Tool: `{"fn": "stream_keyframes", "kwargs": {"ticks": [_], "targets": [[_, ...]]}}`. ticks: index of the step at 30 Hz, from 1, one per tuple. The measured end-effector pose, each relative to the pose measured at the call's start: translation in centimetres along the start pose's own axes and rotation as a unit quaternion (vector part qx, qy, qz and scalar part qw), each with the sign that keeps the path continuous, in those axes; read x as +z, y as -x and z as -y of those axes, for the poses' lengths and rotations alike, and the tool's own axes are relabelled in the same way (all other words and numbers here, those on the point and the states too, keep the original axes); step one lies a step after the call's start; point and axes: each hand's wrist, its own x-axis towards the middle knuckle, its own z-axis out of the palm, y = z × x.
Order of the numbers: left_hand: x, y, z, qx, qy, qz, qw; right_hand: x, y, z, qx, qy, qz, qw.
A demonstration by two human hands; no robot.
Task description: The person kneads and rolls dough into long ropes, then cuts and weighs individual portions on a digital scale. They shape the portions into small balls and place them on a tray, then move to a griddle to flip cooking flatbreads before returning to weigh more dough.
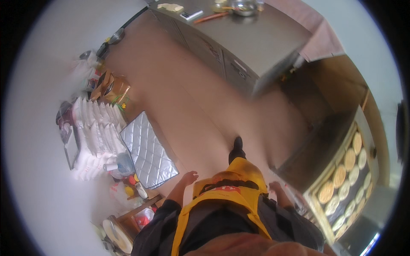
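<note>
My left hand [191, 177] hangs beside the yellow apron [221, 192], fingers loosely curled and nothing seen in it. At my other side is my right hand [274, 186], partly blurred; whether it holds anything is unclear. A silver quilted foil sheet [149, 150] lies left of my left hand. To the right stands a framed board [315, 195] with rows of round flat dough pieces [339, 176], some browner than others. Ahead, a steel counter [269, 41] bears a metal bowl [245, 8], a red-brown rod [210, 18], a white scale [191, 14] and a piece of dough [170, 7].
Stacked white bags [99, 134] line the left wall, near a brown paper bag [117, 88] and a metal basin [116, 36]. A wooden stool or shelf [128, 220] is at lower left. Pink cloth [323, 40] hangs by the counter. A dark shoe [237, 148] is on the brown floor [192, 96].
</note>
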Motion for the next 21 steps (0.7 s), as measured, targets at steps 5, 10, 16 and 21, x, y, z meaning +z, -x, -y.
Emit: {"fn": "stream_keyframes", "kwargs": {"ticks": [5,10,16,21], "targets": [[-9.2,1.0,-0.9,-0.197,0.163,-0.146,0.956,-37.7,-18.1,4.0,0.112,-0.103,-0.132,0.979],[-15.7,-1.0,3.8,-0.287,0.124,-0.273,0.91,-71.1,-33.4,13.3,-0.112,-0.002,-0.312,0.943],[-19.1,-9.6,3.5,-0.263,0.384,-0.095,0.88,-88.1,-48.0,24.2,-0.181,0.006,-0.415,0.892],[-38.2,-20.1,7.0,-0.16,0.485,-0.078,0.856,-94.1,-56.2,29.0,-0.169,-0.069,-0.333,0.925]]}}
